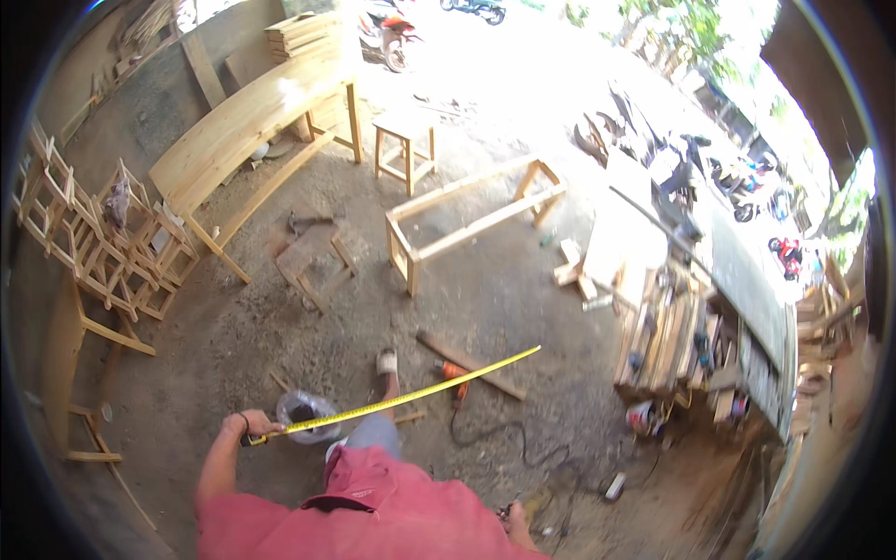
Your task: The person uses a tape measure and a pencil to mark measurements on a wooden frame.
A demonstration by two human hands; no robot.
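**Presently: long, yellow-bladed tape measure (327,420) run out from the left hand (250,425)**

Landmark for all places: orange corded power tool (453,371) on the brown dirt floor.

Tape: case left of the tool, blade crossing in front of it in this view, free end to its right. Left fingers wrapped round the case, tips close to the blade's mouth. Right hand (516,525) nearer the wearer than the tool, a little to its right; its fingers look curled, but cannot tell whether they pinch the small dark object beside them.

Handling, judged: a blade this far out wants its hollow side up and the case level, or it may buckle mid-span. A thumb on the blade at the mouth would check any sudden recoil. Keep the free end away from the tool's black cord (504,429) and from the pale wooden rectangular bench frame (490,224) beyond the tool.

Hard to make out: whether the free end hangs in air or touches the dark, narrow wooden plank (504,385) beside the tool; scale marks unreadable; case mostly covered by the palm. The red cloth shirt (373,513), nearer than the tool, hides the right forearm. Contents of the clear plastic bag (327,407) left of the tool: dark, unidentified.
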